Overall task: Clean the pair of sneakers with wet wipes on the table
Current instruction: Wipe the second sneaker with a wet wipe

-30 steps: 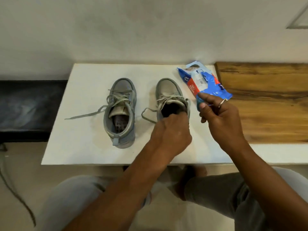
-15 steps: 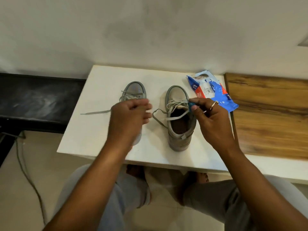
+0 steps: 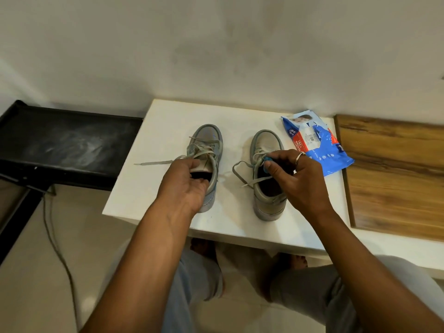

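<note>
Resting side by side on a white table (image 3: 153, 188), the grey left sneaker (image 3: 207, 138) and right sneaker (image 3: 264, 143) point their toes toward the far wall (image 3: 216, 56). The person's left hand (image 3: 186, 186) grips the left sneaker, thumb on the tongue, fingers curled into the opening. The right hand (image 3: 298, 179) is over the right sneaker's laces, pinching a small blue item (image 3: 267, 160) between thumb and fingertip. A blue wet wipes pack (image 3: 317, 145) lies far right on the table, just beside that sneaker, its edge overlapping a wooden surface (image 3: 389, 183).
</note>
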`<state>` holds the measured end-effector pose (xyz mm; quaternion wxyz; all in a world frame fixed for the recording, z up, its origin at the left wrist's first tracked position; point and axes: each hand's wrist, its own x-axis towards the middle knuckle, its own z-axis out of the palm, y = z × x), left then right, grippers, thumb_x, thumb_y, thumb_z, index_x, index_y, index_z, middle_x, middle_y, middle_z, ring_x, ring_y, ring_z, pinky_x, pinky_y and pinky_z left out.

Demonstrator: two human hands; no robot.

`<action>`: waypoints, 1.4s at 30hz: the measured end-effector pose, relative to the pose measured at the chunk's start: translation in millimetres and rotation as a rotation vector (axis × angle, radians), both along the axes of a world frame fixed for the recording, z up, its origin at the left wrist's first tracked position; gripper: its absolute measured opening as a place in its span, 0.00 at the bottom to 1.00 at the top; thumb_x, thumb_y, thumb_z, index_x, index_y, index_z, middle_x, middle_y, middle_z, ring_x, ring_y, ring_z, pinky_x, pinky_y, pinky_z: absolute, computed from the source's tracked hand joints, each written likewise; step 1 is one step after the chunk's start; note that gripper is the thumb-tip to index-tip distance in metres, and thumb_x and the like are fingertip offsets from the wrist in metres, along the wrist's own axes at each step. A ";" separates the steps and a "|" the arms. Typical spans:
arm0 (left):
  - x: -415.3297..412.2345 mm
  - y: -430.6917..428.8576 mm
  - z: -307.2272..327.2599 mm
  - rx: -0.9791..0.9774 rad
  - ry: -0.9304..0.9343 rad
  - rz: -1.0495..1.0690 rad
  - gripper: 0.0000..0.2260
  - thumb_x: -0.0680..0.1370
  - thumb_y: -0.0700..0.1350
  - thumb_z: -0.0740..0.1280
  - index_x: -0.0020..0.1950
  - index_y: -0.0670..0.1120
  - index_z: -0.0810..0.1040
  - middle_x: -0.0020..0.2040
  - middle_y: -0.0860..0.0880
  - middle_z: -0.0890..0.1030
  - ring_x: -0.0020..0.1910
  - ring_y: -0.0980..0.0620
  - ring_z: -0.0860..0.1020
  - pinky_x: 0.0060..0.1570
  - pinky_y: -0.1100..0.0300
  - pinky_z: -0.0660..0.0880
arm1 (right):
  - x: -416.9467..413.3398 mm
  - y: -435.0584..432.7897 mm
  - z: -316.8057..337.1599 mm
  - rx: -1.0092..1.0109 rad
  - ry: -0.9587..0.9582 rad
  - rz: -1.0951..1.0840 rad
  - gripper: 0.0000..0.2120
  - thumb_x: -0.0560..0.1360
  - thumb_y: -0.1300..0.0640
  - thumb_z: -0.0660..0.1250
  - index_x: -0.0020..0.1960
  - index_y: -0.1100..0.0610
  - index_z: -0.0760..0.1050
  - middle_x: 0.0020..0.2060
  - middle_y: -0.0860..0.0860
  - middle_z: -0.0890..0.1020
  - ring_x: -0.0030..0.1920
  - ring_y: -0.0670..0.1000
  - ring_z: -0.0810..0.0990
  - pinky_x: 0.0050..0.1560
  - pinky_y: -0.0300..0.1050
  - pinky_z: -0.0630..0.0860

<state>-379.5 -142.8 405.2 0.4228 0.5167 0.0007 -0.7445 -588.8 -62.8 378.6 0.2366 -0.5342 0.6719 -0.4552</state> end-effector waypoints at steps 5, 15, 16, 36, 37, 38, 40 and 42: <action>-27.2 -24.8 -12.0 -0.008 0.057 0.148 0.08 0.76 0.42 0.60 0.46 0.44 0.79 0.40 0.45 0.83 0.37 0.47 0.80 0.37 0.61 0.77 | 0.8 0.6 -0.9 0.004 -0.005 -0.006 0.10 0.74 0.51 0.71 0.55 0.49 0.81 0.46 0.37 0.81 0.48 0.38 0.80 0.46 0.29 0.76; -41.1 -43.1 -25.0 -0.024 -0.001 0.195 0.16 0.73 0.50 0.64 0.55 0.42 0.80 0.50 0.45 0.83 0.42 0.46 0.80 0.38 0.64 0.75 | 4.4 0.4 0.1 -0.003 0.003 -0.002 0.10 0.74 0.52 0.71 0.56 0.48 0.80 0.46 0.37 0.81 0.50 0.40 0.81 0.49 0.36 0.80; -40.7 -43.9 -26.1 -0.043 0.016 0.186 0.18 0.74 0.50 0.64 0.59 0.42 0.79 0.53 0.45 0.83 0.47 0.46 0.81 0.49 0.62 0.76 | 4.4 -0.7 -0.2 -0.006 0.014 -0.004 0.10 0.75 0.52 0.71 0.56 0.48 0.80 0.47 0.38 0.81 0.50 0.41 0.80 0.50 0.37 0.80; -46.8 -0.5 -30.0 -0.238 0.149 0.221 0.10 0.79 0.42 0.61 0.53 0.42 0.80 0.47 0.43 0.84 0.50 0.43 0.81 0.53 0.51 0.78 | 29.1 -121.2 19.2 0.022 0.625 0.220 0.08 0.76 0.53 0.67 0.53 0.49 0.83 0.45 0.46 0.82 0.42 0.41 0.68 0.45 0.35 0.63; -48.4 -1.1 -30.7 -0.245 0.139 0.206 0.09 0.79 0.42 0.60 0.51 0.43 0.81 0.44 0.44 0.85 0.47 0.46 0.82 0.48 0.54 0.79 | 26.9 -123.4 18.2 0.027 0.639 0.203 0.08 0.77 0.53 0.67 0.54 0.49 0.82 0.46 0.46 0.82 0.42 0.41 0.68 0.45 0.34 0.62; -48.3 -2.1 -32.0 -0.249 0.118 0.190 0.09 0.79 0.41 0.61 0.49 0.44 0.81 0.43 0.45 0.85 0.44 0.48 0.83 0.44 0.57 0.79 | 26.0 -125.5 17.7 0.032 0.653 0.192 0.08 0.77 0.53 0.67 0.54 0.49 0.82 0.47 0.46 0.82 0.42 0.41 0.68 0.45 0.34 0.62; -46.3 -4.2 -32.0 -0.265 0.066 0.176 0.08 0.79 0.41 0.62 0.47 0.45 0.81 0.41 0.47 0.85 0.41 0.51 0.84 0.39 0.61 0.79 | 28.5 -126.2 18.2 0.038 0.679 0.217 0.09 0.77 0.54 0.67 0.55 0.49 0.82 0.47 0.46 0.82 0.43 0.43 0.70 0.45 0.35 0.63; -42.6 -6.3 -30.8 -0.298 0.025 0.166 0.08 0.79 0.42 0.63 0.50 0.45 0.82 0.45 0.47 0.86 0.44 0.52 0.84 0.40 0.61 0.79 | 32.4 -123.7 19.1 0.001 0.665 0.333 0.08 0.76 0.55 0.69 0.54 0.49 0.82 0.47 0.47 0.82 0.45 0.46 0.76 0.46 0.39 0.70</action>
